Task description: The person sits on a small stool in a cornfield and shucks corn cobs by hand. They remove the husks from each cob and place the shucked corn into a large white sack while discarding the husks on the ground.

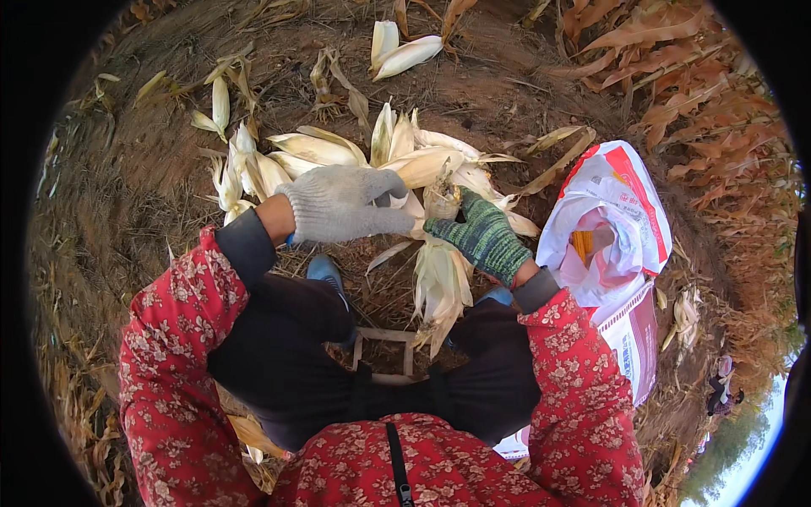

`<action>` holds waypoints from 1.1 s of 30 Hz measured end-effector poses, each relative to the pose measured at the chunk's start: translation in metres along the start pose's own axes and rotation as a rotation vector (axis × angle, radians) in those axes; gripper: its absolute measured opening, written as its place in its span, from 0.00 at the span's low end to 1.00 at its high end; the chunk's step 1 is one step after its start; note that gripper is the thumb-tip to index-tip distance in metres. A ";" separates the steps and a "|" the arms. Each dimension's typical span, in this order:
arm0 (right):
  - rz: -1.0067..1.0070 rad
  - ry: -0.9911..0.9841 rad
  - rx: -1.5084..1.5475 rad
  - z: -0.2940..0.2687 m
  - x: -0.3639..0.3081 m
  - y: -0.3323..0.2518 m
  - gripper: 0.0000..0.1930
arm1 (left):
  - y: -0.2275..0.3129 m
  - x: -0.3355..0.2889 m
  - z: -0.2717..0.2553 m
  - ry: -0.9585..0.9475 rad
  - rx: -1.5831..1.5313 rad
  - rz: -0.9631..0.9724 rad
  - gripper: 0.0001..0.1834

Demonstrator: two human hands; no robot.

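My right hand [483, 240], in a green and dark striped knitted glove, is wrapped round an ear of corn [442, 201] whose tip points away from me. Pale peeled husk [443, 287] hangs from the ear down between my knees. From the left, my left hand [345, 204], in a grey-white glove, reaches to the ear. Its fingers close on a strip of husk [412, 211] at the ear's side; the fingertips are partly hidden. Just beyond both hands lies a pile of unhusked corn ears [317, 150].
A white and red sack [621, 211] stands open at my right, with yellow corn [583, 245] inside. More ears [407, 57] lie farther off on the soil. Dry corn stalks [718, 110] line the right side. Below me is a wooden stool frame [384, 335]; a person [723, 389] shows far right.
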State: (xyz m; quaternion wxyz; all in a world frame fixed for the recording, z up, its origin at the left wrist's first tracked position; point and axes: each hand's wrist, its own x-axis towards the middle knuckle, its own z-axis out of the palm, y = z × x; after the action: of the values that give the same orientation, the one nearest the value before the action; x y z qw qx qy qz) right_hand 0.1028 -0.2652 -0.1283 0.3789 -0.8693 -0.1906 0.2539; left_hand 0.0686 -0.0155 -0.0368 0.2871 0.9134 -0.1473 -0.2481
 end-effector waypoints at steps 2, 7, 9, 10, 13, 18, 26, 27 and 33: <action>-0.075 -0.051 0.063 0.007 -0.002 -0.003 0.31 | 0.012 0.004 0.000 0.045 -0.043 -0.020 0.29; -0.115 -0.163 0.275 0.017 -0.002 -0.018 0.30 | 0.007 0.017 0.020 0.223 -0.139 0.185 0.26; -0.122 -0.173 0.418 0.015 -0.004 -0.022 0.29 | 0.004 0.024 0.023 0.180 -0.354 0.096 0.24; -0.128 -0.181 0.491 0.014 -0.005 -0.025 0.29 | 0.003 0.025 0.023 0.158 -0.460 0.047 0.24; -0.134 -0.173 0.284 0.005 -0.006 -0.031 0.29 | 0.005 0.025 0.022 0.207 -0.490 0.058 0.23; -0.164 -0.139 0.474 0.009 -0.002 -0.017 0.29 | 0.011 0.022 0.013 0.179 -0.745 -0.140 0.21; -0.225 -0.006 0.692 0.003 0.006 -0.030 0.26 | 0.010 0.026 0.015 0.283 -1.052 -0.094 0.20; -0.117 0.017 0.761 -0.001 0.005 -0.029 0.25 | 0.012 0.027 0.015 0.245 -1.053 -0.067 0.20; 0.084 0.118 1.413 -0.033 0.006 -0.003 0.15 | 0.001 0.009 0.019 -0.332 0.096 0.202 0.18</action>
State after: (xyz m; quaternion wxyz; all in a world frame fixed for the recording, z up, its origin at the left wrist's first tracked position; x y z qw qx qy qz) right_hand 0.1262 -0.2786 -0.1080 0.8517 -0.4345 0.0741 0.2834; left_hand 0.0661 -0.0290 -0.0529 0.2384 0.8531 -0.2950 -0.3582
